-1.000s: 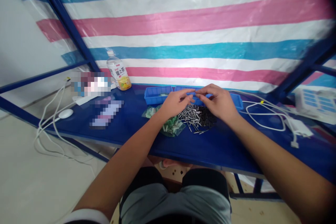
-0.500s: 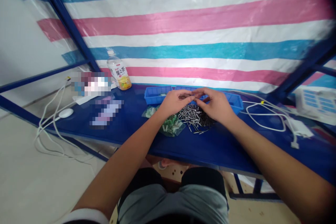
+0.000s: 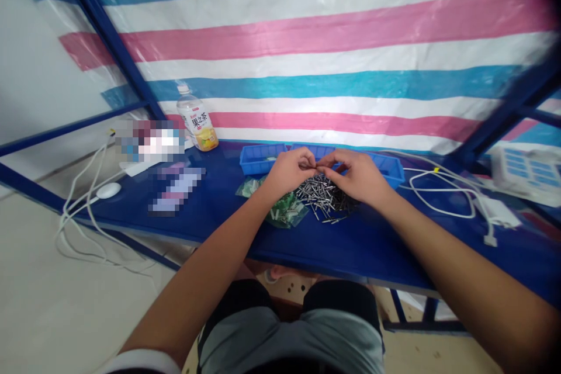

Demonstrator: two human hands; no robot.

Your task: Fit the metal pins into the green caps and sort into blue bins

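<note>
Thin silver metal pins (image 3: 322, 197) piled on glossy dark-blue table (image 3: 350, 245). Left hand (image 3: 287, 170), right hand (image 3: 360, 174) meet over pile's far edge, fingertips curled close, can't tell if gripping anything. Blue plastic bins (image 3: 256, 167) behind pile. Sloppy pinch could lose bits among pins.

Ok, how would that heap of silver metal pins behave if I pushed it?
The heap would likely spread rather than move as one, since its pins lie loose and crossed. Single pins might roll, being thin and rod-like, or slide on the glossy table.
</note>
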